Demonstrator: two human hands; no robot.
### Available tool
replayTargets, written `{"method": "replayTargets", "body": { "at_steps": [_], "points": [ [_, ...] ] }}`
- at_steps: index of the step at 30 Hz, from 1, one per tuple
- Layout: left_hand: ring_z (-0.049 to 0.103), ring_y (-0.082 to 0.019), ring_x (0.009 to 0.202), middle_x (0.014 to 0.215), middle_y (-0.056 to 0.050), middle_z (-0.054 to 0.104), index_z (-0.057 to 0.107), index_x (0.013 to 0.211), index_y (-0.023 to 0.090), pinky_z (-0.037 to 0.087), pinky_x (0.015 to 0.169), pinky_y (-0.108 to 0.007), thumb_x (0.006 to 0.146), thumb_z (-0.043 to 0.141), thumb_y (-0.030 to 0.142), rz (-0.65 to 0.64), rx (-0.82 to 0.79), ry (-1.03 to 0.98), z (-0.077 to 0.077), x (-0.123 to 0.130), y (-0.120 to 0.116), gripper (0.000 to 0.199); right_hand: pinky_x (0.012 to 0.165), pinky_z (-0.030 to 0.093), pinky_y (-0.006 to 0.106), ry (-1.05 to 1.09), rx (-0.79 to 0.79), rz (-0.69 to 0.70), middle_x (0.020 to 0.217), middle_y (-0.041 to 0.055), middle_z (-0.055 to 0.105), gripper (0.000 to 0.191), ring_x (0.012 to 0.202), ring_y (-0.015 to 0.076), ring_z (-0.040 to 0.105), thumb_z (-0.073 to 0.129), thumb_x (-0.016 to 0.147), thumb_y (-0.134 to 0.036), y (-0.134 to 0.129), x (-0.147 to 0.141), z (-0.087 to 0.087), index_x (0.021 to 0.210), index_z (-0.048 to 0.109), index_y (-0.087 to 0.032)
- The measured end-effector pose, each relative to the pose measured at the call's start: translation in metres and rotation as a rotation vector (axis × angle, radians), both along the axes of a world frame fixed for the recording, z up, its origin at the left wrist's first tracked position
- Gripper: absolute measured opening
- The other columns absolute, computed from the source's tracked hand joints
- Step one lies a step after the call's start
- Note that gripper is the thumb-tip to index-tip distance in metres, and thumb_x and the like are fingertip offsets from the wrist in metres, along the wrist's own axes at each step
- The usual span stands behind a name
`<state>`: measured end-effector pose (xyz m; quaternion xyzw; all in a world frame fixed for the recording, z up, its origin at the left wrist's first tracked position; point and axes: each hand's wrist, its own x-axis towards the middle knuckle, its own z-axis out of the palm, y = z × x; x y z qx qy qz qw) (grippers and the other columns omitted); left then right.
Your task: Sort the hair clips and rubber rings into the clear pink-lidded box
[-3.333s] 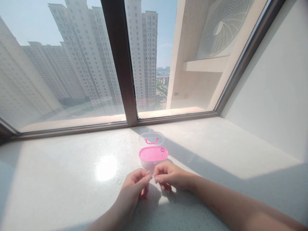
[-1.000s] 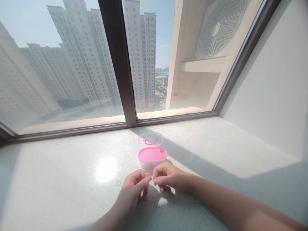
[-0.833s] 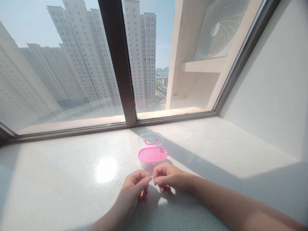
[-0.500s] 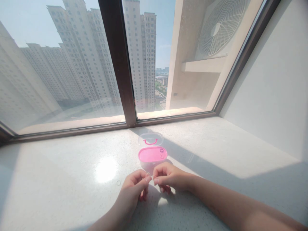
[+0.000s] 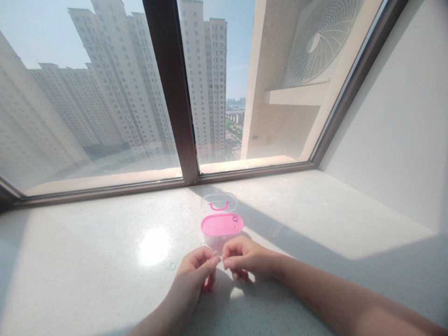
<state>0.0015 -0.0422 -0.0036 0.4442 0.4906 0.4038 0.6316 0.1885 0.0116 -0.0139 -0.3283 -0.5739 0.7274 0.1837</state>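
My left hand (image 5: pixel 198 268) is closed in a pinch, and a small pale ring (image 5: pixel 215 253) shows at its thumb and fingertip. Just to the right, my right hand (image 5: pixel 243 256) pinches thumb against forefinger; what sits there is too small to make out. The fingertips of both hands nearly meet. Right behind them stands an oval pink box (image 5: pixel 219 225) with clear lower walls. Two small rings, one dark (image 5: pixel 234 218) and one light (image 5: pixel 235 227), lie at the right end of its pink top.
A clear oval lid (image 5: pixel 220 204) with a pink handle lies behind the box. One loose ring (image 5: pixel 172 266) rests on the speckled white sill (image 5: pixel 87 270) left of my hands, another (image 5: pixel 202 244) near the box. Beyond are the brown window frame (image 5: pixel 191 172) and a white wall (image 5: pixel 395 140) at right.
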Motion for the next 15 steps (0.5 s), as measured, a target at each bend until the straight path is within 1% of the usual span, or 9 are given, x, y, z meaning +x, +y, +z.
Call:
{"method": "replayTargets", "body": {
  "at_steps": [15],
  "points": [
    [0.040,-0.008,0.045,0.048,0.006,0.048,0.053,0.069,0.017,0.027,0.047,-0.020,0.081,0.063,0.035,-0.003,0.010,-0.003,-0.0029,-0.0005,0.0000,0.023,0.035,0.037,0.015,0.003,0.007,0.000,0.052,-0.0036,0.060,0.017,0.039,0.0073,0.051,0.068,0.074,-0.030,0.0009,0.0000,-0.0013,0.077,0.062,-0.014]
  ]
}}
